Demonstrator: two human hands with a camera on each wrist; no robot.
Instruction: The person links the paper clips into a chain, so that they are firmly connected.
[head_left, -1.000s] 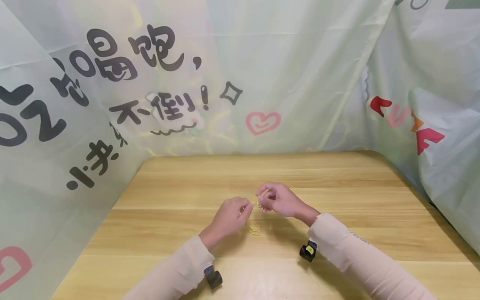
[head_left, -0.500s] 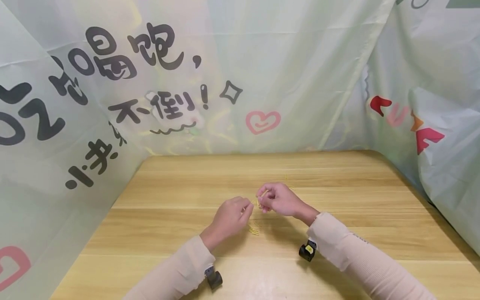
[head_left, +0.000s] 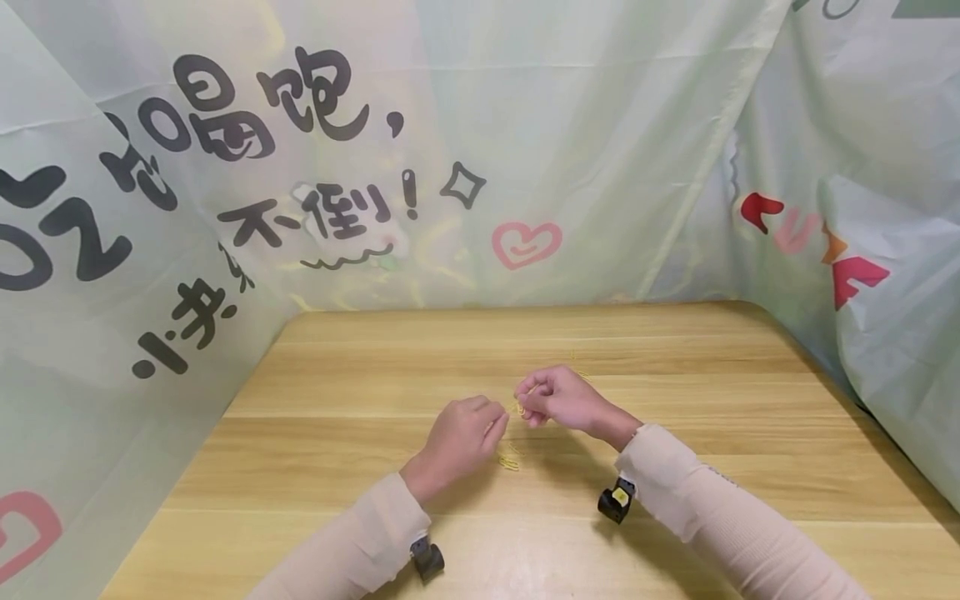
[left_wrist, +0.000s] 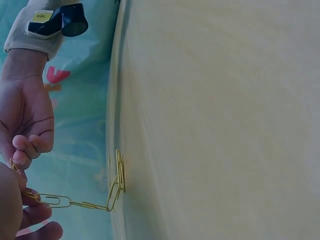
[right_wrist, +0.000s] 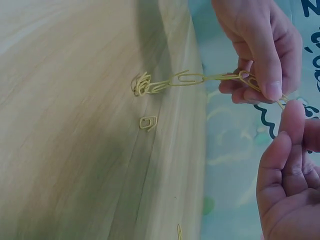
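Observation:
A chain of linked yellow paper clips (right_wrist: 187, 78) runs from my left hand (head_left: 461, 437) down to the wood table, where its far end lies bunched up. My left thumb and fingers pinch the chain's upper end. Close on the right, my right hand (head_left: 566, 402) pinches a yellow paper clip (head_left: 521, 410) between thumb and fingers. The fingertips of both hands nearly meet, as the right wrist view shows. Whether the two clips there are hooked together is hidden by the fingers. In the left wrist view the hanging chain (left_wrist: 85, 204) bends where it reaches the table.
One loose paper clip (right_wrist: 148, 123) lies on the table (head_left: 360, 367) beside the chain. Another clip (right_wrist: 180, 232) is farther off, behind my right hand in the head view. A printed curtain (head_left: 600, 150) encloses the table's back and sides. Each wrist wears a small black camera (head_left: 616, 500).
Both hands stay nearly in place. My left fingers have turned slightly and drawn closer together, and my right hand has shifted a touch to the right with its clip.

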